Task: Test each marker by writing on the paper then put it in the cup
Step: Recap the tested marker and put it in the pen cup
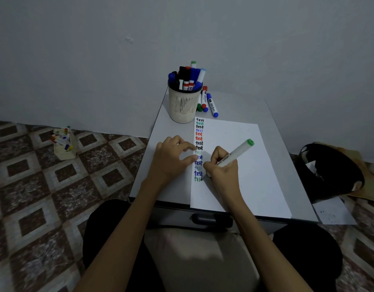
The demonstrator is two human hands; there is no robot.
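Beyond the forearms (127, 228), the right hand (220, 169) grips a green-capped marker (237, 153), tip on the paper (245, 175) under a column of "test" words (199, 135), the left hand (171, 160) touches the paper's edge with loosely bent fingers, and the cup (184, 106) stands farther back on the counter (171, 129).

Marker (236, 153) tip hidden under right hand (223, 171). Lowest green word (197, 179) part-covered, probably "test". Cup (184, 106) partly screened loose markers (204, 100) behind.

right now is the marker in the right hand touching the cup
Apart. The head view shows the green marker gripped in the right hand over the paper, far from the cup.
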